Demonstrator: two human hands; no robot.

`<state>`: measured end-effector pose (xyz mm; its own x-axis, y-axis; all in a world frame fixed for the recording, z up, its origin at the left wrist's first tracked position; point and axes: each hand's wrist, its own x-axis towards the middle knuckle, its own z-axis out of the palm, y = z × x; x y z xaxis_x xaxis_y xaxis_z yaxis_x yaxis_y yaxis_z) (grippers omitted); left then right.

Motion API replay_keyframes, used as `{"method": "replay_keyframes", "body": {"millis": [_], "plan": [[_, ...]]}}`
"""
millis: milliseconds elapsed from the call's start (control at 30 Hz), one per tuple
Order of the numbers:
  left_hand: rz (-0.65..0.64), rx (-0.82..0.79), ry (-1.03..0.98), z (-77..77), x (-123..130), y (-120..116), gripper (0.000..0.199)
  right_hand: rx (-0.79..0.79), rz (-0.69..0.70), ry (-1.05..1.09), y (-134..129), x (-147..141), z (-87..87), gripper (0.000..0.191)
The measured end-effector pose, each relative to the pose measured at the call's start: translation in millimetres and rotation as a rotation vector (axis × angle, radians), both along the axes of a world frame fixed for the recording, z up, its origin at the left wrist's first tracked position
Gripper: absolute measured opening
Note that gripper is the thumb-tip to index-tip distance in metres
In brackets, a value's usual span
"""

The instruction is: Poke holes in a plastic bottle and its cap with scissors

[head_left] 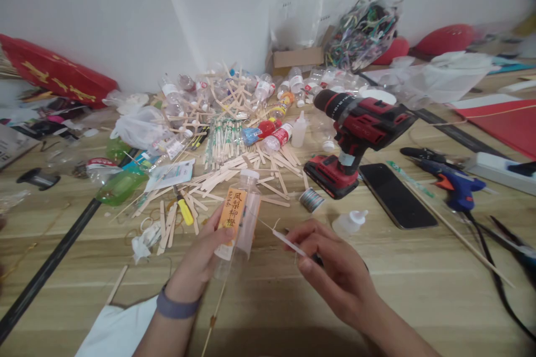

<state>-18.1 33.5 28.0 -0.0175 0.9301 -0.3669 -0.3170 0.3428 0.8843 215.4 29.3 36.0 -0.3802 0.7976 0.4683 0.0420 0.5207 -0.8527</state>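
Observation:
My left hand (209, 245) is closed round a clear plastic bottle (252, 206) with a white cap and an orange label, held upright with a slight tilt. To its right, my right hand (330, 268) pinches a slim whitish stick-like thing (288, 242). A thin pale strand runs from the stick's tip towards the bottle. Something dark shows under the right fingers, too hidden to name. Below the bottle, a thin yellowish rod (216, 318) slants down to the bottom edge.
A cordless drill (360, 128) stands ahead on the right, beside a phone (396, 195) and a blue glue gun (448, 178). Wooden sticks (228, 173) and plastic bottles (280, 136) are heaped ahead. A small dropper bottle (349, 223) and thread spool (312, 199) lie near my right hand.

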Motion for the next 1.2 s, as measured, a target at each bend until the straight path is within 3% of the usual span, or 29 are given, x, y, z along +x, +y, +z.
{"method": "replay_keyframes", "body": {"millis": [133, 267, 467, 533, 600, 700, 800, 1067, 1200], "plan": [[0.000, 0.010, 0.003, 0.2, 0, -1, 0.091, 0.016, -0.018, -0.006, -1, 1, 0.1, 0.014], [-0.088, -0.006, -0.094, -7.1, -3, -5, 0.089, 0.052, -0.145, 0.007, 2, -1, -4.3, 0.014], [-0.208, -0.013, -0.143, -14.0, 0, -7, 0.099, -0.065, -0.198, 0.021, 5, -5, -14.9, 0.015], [-0.291, -0.007, -0.126, -14.4, 4, -6, 0.097, -0.043, -0.148, 0.030, 3, -5, -12.4, 0.015], [-0.329, 0.023, -0.076, -14.8, 8, -5, 0.088, 0.023, 0.026, -0.011, 1, -6, -7.2, 0.012], [-0.281, 0.028, -0.024, -15.3, 11, -5, 0.074, 0.168, 0.211, -0.137, -2, -8, 0.2, 0.011], [-0.218, -0.014, -0.071, -13.0, 9, -5, 0.072, 0.238, 0.137, -0.138, -5, -10, 3.3, 0.012], [-0.110, -0.045, -0.060, -9.5, 3, -2, 0.088, 0.100, 0.239, -0.034, -13, -3, 3.9, 0.005], [-0.089, -0.067, -0.066, -14.0, -1, -2, 0.091, 0.096, 0.186, 0.078, -9, 1, 6.7, 0.015]]}}
